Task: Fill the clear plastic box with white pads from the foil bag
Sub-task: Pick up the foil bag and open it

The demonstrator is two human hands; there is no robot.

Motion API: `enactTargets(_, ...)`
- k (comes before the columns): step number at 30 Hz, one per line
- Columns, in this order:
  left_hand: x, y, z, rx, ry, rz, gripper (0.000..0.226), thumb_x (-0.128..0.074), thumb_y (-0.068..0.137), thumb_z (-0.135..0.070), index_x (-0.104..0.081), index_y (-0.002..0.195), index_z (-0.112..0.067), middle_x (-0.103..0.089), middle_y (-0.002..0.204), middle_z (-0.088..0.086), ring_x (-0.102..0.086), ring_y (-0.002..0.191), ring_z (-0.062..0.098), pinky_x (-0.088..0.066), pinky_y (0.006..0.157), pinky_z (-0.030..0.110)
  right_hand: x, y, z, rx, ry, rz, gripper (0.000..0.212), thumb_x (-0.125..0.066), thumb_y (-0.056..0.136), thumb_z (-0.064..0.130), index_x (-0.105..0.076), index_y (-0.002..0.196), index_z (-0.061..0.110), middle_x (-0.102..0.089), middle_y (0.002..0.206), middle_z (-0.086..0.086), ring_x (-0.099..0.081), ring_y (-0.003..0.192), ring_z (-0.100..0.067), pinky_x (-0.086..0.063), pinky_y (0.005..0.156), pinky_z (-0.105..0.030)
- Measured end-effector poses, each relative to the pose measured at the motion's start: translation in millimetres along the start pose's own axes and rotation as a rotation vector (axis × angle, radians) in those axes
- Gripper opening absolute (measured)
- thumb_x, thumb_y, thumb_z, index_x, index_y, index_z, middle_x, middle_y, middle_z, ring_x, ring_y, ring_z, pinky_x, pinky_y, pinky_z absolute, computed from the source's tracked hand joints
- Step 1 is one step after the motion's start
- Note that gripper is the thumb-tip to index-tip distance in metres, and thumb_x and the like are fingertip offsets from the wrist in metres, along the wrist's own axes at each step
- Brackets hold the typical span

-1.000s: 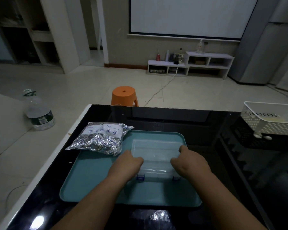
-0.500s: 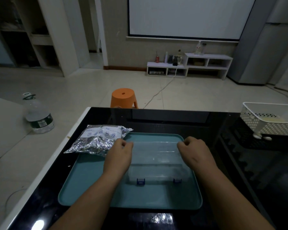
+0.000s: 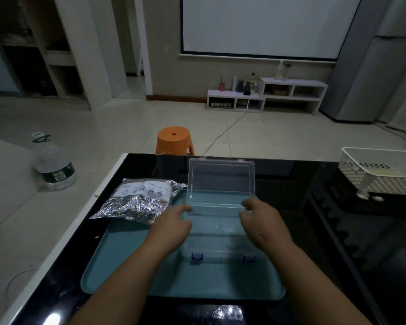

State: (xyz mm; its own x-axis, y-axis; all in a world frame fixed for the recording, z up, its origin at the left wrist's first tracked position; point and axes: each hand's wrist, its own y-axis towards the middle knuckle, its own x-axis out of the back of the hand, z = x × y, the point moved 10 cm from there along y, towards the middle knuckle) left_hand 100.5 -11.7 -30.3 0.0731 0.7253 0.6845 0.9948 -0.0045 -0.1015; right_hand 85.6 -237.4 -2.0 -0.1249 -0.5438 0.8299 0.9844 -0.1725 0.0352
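Note:
The clear plastic box (image 3: pixel 217 233) with two blue latches sits on a teal tray (image 3: pixel 127 261). Its lid (image 3: pixel 220 181) stands upright at the far side, open. The box looks empty. My left hand (image 3: pixel 174 227) hovers at the box's left edge with fingers spread, holding nothing. My right hand (image 3: pixel 261 225) is at the right edge near the lid's hinge, fingers loosely curled, also holding nothing. The crumpled foil bag (image 3: pixel 138 201) with a white label lies at the tray's far left corner, just left of my left hand. No white pads are visible.
The tray rests on a glossy black table (image 3: pixel 326 242). A white perforated basket (image 3: pixel 380 172) stands at the far right. Beyond the table's far edge is an orange stool (image 3: pixel 174 139). A large water bottle (image 3: pixel 53 165) stands on the floor to the left.
The lid has swung up from flat to upright. Both hands moved from the box's near corners to its far side and have let go of the lid.

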Motion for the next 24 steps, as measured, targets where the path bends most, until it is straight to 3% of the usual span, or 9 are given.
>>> enactTargets(3, -18.1, -2.0, 7.1, 0.016, 0.129, 0.088, 0.045, -0.051, 0.084, -0.011, -0.063, 0.122, -0.030, -0.062, 0.126, 0.005, -0.058, 0.110, 0.019, -0.043, 0.089, 0.025, -42.9, -3.9, 5.9, 0.070, -0.133, 0.260, 0.044, -0.048, 0.097, 0.033, -0.049, 0.140, 0.028, -0.052, 0.144, -0.003, -0.049, 0.130, -0.024, -0.037, 0.106, -0.033)
enactTargets(6, -14.9, 3.7, 8.5, -0.011, 0.149, 0.060, 0.046, -0.051, 0.084, -0.011, -0.061, 0.125, -0.029, -0.058, 0.131, 0.005, -0.054, 0.117, 0.020, -0.041, 0.093, 0.026, -63.7, -8.2, 14.8, 0.169, -0.281, 0.343, 0.044, -0.041, 0.098, 0.039, -0.046, 0.142, 0.035, -0.047, 0.148, 0.002, -0.043, 0.134, -0.023, -0.032, 0.112, -0.042)
enactTargets(11, 25.9, 13.8, 14.7, -0.090, 0.471, -0.203, 0.050, -0.056, 0.082, -0.026, -0.054, 0.132, -0.030, -0.042, 0.145, 0.001, -0.035, 0.133, 0.023, -0.030, 0.108, 0.036, -65.1, -6.7, 11.9, 0.160, -0.317, 0.372, 0.045, -0.040, 0.096, 0.042, -0.047, 0.141, 0.038, -0.047, 0.149, 0.002, -0.043, 0.134, -0.023, -0.032, 0.111, -0.043)
enactTargets(15, 49.1, 23.1, 35.3, -0.039, 0.630, -0.252, 0.071, -0.058, 0.082, -0.038, -0.027, 0.146, -0.041, -0.016, 0.160, 0.001, -0.009, 0.148, 0.026, -0.017, 0.115, 0.048, -63.7, -7.4, 13.1, 0.148, -0.334, 0.383, 0.045, -0.042, 0.097, 0.041, -0.045, 0.141, 0.040, -0.045, 0.150, 0.002, -0.042, 0.136, -0.023, -0.030, 0.111, -0.043)
enactTargets(18, 48.4, 30.2, 53.3, 0.010, 0.741, -0.197, 0.095, -0.064, 0.079, -0.024, -0.003, 0.150, -0.045, 0.002, 0.163, -0.001, 0.003, 0.149, 0.028, -0.011, 0.116, 0.053, -63.3, -7.7, 15.2, 0.129, -0.342, 0.379, 0.045, -0.041, 0.097, 0.041, -0.045, 0.142, 0.039, -0.045, 0.150, 0.004, -0.041, 0.136, -0.023, -0.028, 0.110, -0.043)
enactTargets(21, 46.3, 31.5, 63.1, 0.021, 0.713, -0.212, 0.103, -0.066, 0.078, -0.018, 0.003, 0.150, -0.046, -0.004, 0.162, -0.003, -0.006, 0.148, 0.027, -0.020, 0.114, 0.052, -62.3, -8.2, 17.0, 0.110, -0.315, 0.368, 0.044, -0.043, 0.097, 0.041, -0.046, 0.140, 0.039, -0.047, 0.148, 0.005, -0.043, 0.134, -0.022, -0.027, 0.111, -0.043)
enactTargets(24, 50.8, 30.9, 63.6, -0.001, 0.722, -0.306, 0.089, -0.062, 0.083, -0.022, -0.007, 0.150, -0.045, -0.027, 0.155, -0.006, -0.028, 0.137, 0.023, -0.034, 0.101, 0.047, -60.2, -9.6, 17.3, 0.083, -0.287, 0.359, 0.042, -0.045, 0.096, 0.040, -0.049, 0.137, 0.039, -0.053, 0.142, 0.003, -0.047, 0.131, -0.022, -0.028, 0.111, -0.043)
